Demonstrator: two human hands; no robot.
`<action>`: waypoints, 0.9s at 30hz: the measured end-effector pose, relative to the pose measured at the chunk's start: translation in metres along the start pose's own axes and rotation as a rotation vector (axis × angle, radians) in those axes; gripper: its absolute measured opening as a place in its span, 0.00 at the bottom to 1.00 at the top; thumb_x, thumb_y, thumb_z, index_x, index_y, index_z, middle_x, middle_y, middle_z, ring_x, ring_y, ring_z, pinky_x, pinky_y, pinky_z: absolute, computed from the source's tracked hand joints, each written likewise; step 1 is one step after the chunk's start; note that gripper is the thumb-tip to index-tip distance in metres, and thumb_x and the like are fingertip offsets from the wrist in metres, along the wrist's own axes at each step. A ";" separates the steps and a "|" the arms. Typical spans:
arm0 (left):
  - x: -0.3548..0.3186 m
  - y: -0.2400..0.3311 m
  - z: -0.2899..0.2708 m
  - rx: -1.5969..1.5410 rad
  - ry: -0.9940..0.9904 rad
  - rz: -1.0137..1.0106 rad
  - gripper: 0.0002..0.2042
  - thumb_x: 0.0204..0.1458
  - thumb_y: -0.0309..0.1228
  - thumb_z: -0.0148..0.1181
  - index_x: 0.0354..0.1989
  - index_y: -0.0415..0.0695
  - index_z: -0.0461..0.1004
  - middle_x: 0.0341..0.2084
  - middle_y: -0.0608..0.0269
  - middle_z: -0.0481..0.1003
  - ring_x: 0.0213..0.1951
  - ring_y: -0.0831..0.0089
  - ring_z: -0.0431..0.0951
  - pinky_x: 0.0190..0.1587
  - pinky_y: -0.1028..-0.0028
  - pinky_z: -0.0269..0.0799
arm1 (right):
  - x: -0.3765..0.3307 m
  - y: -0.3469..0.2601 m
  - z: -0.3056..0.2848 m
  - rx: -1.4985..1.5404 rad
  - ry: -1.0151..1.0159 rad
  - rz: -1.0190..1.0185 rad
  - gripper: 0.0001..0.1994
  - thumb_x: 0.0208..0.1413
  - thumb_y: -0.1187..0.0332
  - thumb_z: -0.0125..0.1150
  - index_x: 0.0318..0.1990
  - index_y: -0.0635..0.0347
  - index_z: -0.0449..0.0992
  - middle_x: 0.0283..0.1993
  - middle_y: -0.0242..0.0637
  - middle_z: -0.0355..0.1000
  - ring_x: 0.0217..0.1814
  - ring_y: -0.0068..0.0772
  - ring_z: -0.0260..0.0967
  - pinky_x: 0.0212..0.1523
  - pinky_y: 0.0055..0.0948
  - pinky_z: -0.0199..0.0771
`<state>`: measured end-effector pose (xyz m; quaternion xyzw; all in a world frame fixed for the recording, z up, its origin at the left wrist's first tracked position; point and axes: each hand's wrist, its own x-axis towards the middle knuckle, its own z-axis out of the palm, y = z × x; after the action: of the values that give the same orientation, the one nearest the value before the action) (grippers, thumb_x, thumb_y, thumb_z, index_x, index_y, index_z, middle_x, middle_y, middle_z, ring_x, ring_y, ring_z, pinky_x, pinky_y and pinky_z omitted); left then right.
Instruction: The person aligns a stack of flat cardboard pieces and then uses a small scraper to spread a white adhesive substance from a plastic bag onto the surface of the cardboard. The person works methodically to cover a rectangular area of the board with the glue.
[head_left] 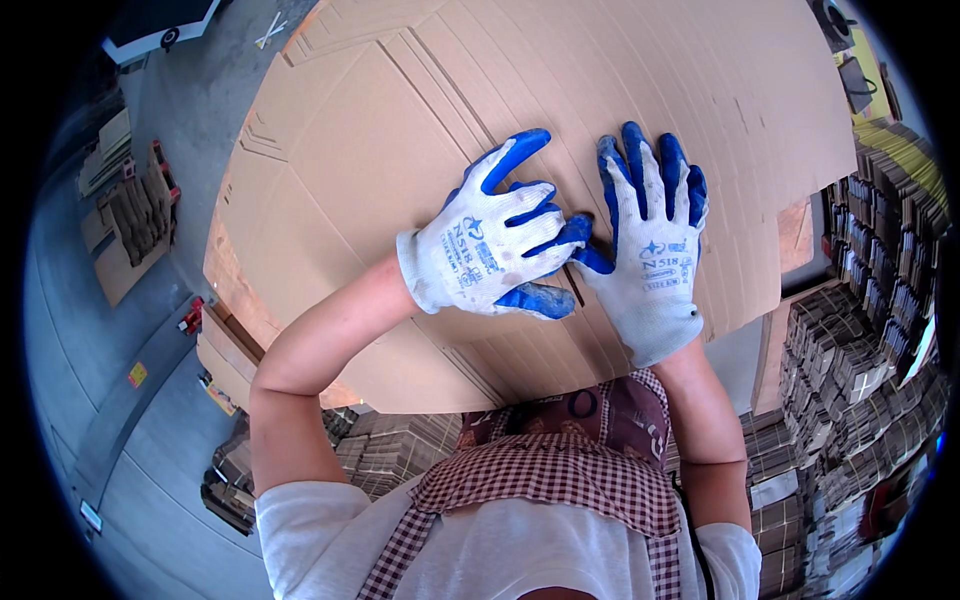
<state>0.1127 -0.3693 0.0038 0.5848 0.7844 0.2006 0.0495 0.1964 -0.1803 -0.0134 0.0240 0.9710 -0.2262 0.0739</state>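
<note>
A large sheet of brown cardboard [370, 190], with creases and narrow slots cut in it, spreads flat in front of me. Both my hands wear white knit gloves with blue coated fingers. My left hand [490, 235] rests on or just over the middle of the sheet, turned to the right, its fingers bent but apart. I see nothing held in it. To its right, my right hand [650, 225] lies flat on the cardboard with its fingers spread and pointing away from me. The thumb of the right hand almost meets the left hand's fingertips.
Bundled stacks of flattened cardboard [835, 350] stand along the right, and more stacks [400, 445] lie below the near edge. On the floor at the left are cardboard pieces [130, 230]. A wooden edge [232, 285] shows under the sheet's left side.
</note>
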 end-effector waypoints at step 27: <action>-0.021 -0.024 -0.007 -0.070 0.014 -0.059 0.26 0.57 0.56 0.52 0.50 0.51 0.83 0.42 0.62 0.80 0.52 0.59 0.78 0.69 0.38 0.56 | 0.001 0.000 -0.003 0.031 -0.049 0.003 0.48 0.48 0.48 0.73 0.75 0.48 0.56 0.81 0.38 0.46 0.83 0.51 0.37 0.80 0.57 0.28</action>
<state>0.0957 -0.3960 -0.0019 0.5579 0.7941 0.2306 0.0703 0.1951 -0.1789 -0.0108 0.0212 0.9652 -0.2414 0.0978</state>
